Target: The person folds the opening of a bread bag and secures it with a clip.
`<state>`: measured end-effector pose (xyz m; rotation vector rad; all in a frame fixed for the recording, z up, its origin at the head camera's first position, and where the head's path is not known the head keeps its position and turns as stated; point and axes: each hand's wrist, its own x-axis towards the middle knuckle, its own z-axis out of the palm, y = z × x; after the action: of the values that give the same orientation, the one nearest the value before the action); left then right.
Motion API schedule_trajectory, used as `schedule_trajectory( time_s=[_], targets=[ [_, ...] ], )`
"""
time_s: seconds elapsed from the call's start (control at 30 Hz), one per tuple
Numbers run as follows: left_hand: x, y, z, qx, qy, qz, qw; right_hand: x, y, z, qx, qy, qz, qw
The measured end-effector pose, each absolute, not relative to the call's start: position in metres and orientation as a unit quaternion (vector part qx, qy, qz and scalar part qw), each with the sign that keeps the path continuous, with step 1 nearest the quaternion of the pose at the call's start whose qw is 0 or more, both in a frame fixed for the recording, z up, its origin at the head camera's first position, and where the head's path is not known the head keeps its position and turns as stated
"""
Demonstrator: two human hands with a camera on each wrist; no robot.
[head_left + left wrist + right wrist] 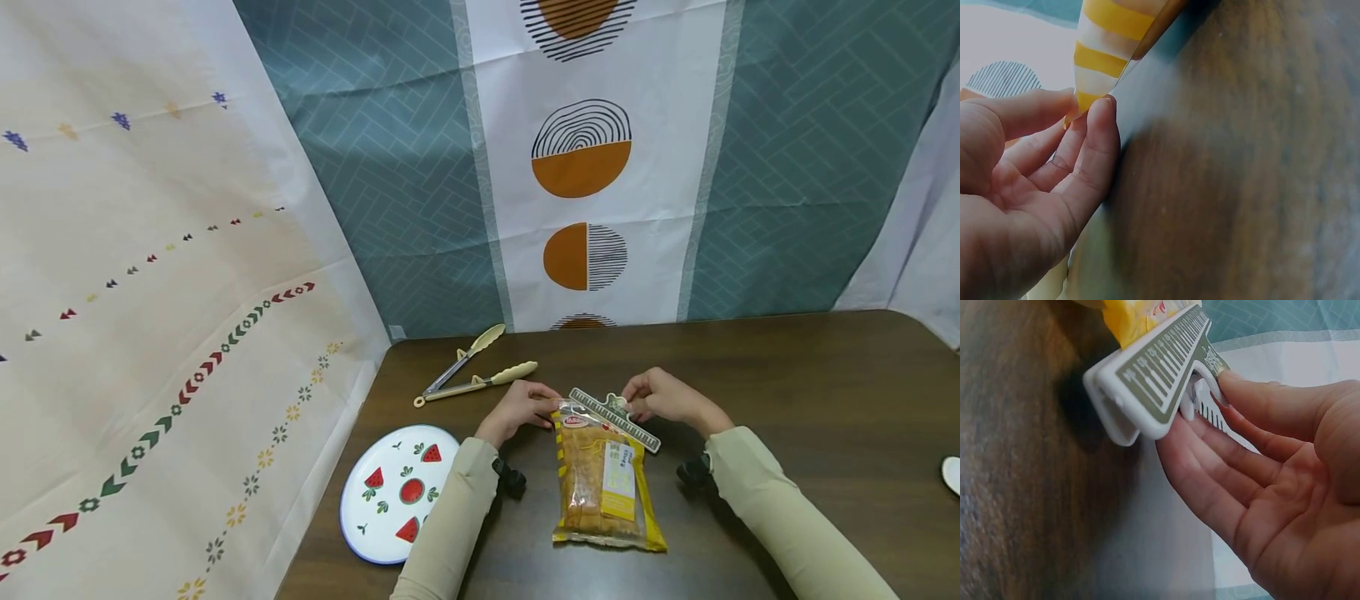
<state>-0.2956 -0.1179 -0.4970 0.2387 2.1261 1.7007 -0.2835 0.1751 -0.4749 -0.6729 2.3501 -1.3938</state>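
A clear and yellow bag of bread (pixel 588 479) lies on the table with its top end away from me. My left hand (pixel 521 410) pinches the bag's upper left corner; in the left wrist view, thumb and fingers of that hand (pixel 1041 162) meet on the yellow-striped edge (pixel 1107 53). A white and green bag clip (pixel 611 417) sits slanted across the bag's top, toward the right. My right hand (pixel 670 398) pinches the clip's handle. In the right wrist view, the clip (pixel 1154 378) has its long bars slightly apart at the near end.
To the left lies a white plate (pixel 397 508) with watermelon prints, partly behind my left sleeve. Spread tongs (pixel 468 375) with cream tips rest farther back. A small white object (pixel 951 473) shows at the right edge. Patterned cloths (pixel 600 208) hang behind the brown table (pixel 810 392).
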Motion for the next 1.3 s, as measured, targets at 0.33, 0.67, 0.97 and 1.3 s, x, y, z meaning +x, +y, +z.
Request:
schedule_trajectory(
  time_s=[0.33,0.67,0.97,1.3],
  targets=[
    [-0.293,-0.12,-0.497,0.096,0.786,0.58,0.189,-0.283,0.172,-0.48,-0.244,0.849,-0.448,0.135],
    [-0.296,-0.115,-0.492,0.109,0.835,0.519,0.147,-0.286,0.171,-0.478,-0.237,0.876,-0.405,0.114],
    [-0.295,-0.113,-0.491,0.136,0.867,0.461,0.129,-0.282,0.167,-0.481,-0.222,0.889,-0.386,0.104],
    [-0.296,-0.111,-0.485,0.152,0.887,0.417,0.128,-0.284,0.159,-0.479,-0.204,0.91,-0.349,0.089]
  ],
)
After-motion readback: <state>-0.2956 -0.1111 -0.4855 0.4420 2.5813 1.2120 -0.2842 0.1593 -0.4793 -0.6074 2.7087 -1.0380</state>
